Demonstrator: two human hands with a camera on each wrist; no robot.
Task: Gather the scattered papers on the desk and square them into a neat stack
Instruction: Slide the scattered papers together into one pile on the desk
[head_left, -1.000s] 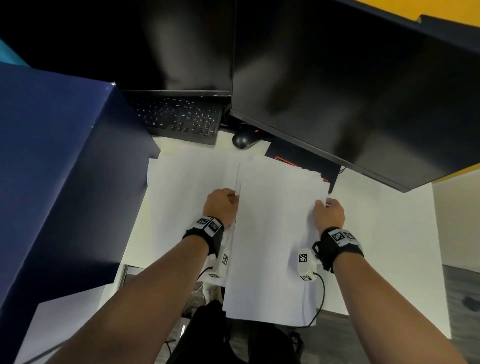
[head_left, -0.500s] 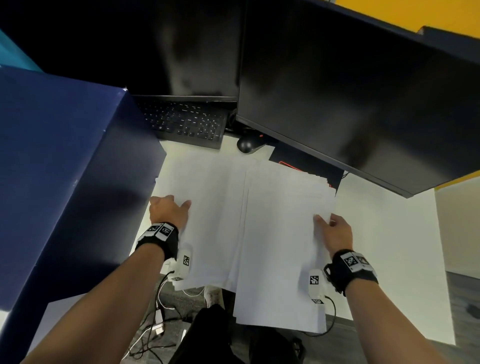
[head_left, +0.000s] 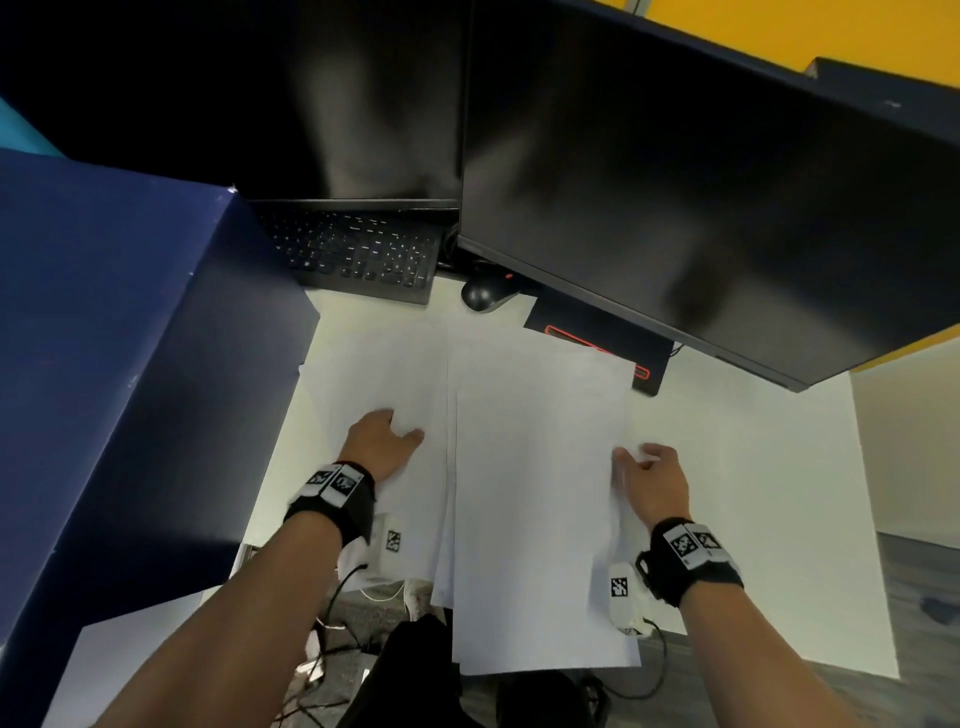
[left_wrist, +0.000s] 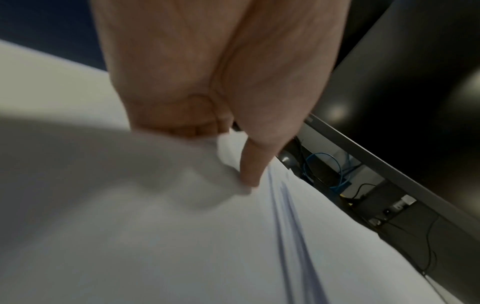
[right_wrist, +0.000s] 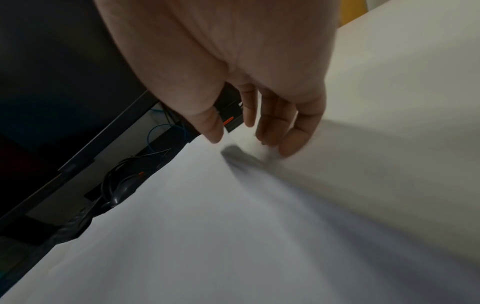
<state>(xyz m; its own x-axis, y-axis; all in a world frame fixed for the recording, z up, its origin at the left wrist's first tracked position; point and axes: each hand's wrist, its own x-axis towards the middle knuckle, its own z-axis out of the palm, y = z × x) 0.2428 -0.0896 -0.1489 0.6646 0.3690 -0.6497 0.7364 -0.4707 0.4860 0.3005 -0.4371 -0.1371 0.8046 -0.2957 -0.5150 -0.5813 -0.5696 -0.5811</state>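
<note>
— Fingers (left_wrist: 249, 170) of the left hand (head_left: 382, 441): what do they do?
— They bunch a loose sheet (head_left: 384, 389); the thumb pinches it.
— And the main pile (head_left: 535, 493)?
— It lies at 3 o'clock from that hand, its long axis from 6 to 12, overhanging the desk (head_left: 753, 493).
— The right hand (head_left: 657, 480)?
— Loosely spread, fingertips at the pile's right edge, gripping nothing. I think the left sheet must slide towards 3 o'clock.
</note>
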